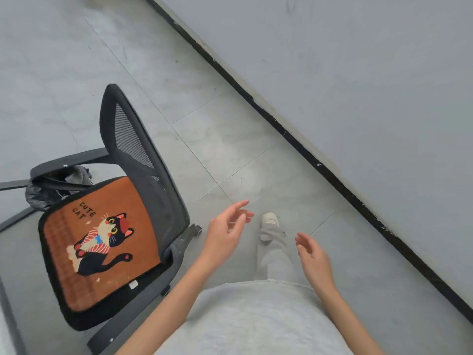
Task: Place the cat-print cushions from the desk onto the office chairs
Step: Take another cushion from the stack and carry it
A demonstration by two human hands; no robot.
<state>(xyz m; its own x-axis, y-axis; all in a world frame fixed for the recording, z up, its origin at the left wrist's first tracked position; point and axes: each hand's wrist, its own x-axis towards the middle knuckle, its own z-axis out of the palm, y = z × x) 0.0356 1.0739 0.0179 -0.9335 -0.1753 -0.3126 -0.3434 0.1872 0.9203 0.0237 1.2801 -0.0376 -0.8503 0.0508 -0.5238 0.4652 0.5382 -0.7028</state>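
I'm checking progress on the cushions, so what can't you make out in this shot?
- Desk and remaining cushions: outside the head view.
- Other chairs: outside the head view.
- Chair base: mostly hidden under the seat and cushion.
- Gray bundle behind the chair: partly covered by the armrest, unidentifiable.

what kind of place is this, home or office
Probably an office or workroom, though little shows. A black mesh-backed office chair with armrests and casters stands on a grey tiled floor, beside a plain grey wall with a dark baseboard. No home furnishings are visible.

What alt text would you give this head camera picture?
An orange cat-print cushion lies on a black mesh office chair. Beside it, the person's left hand and right hand hang open and empty above the grey floor.
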